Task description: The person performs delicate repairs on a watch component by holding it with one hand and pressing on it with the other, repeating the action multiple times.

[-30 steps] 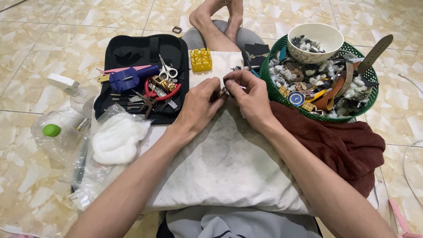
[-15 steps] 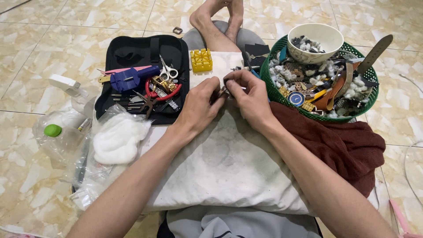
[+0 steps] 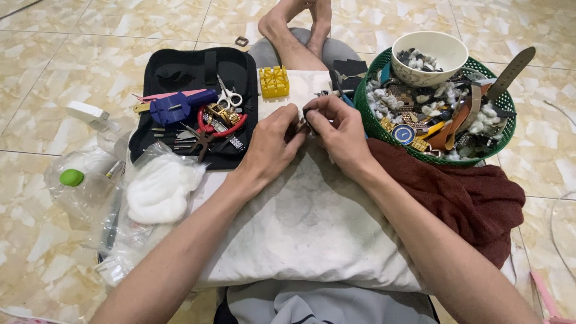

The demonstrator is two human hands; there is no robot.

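Observation:
My left hand [image 3: 273,144] and my right hand [image 3: 339,129] meet over a white pillow [image 3: 306,222] on my lap. Between their fingertips they pinch a small dark metal piece [image 3: 306,117], mostly hidden by the fingers. Just beyond the hands a yellow block [image 3: 274,81] stands on the white cloth. Left of my left hand lies an open black tool case [image 3: 180,72] with a blue tool [image 3: 180,107], small scissors [image 3: 227,95], red-handled pliers [image 3: 216,127] and a gold watch band.
A green basket [image 3: 375,129] at the right holds watches, straps, cotton bits and a white bowl [image 3: 429,57]. A dark red towel [image 3: 474,204] lies under my right forearm. Cotton wool [image 3: 162,189] in clear plastic and a green-capped bottle [image 3: 75,180] sit left. My bare feet [image 3: 297,27] rest ahead.

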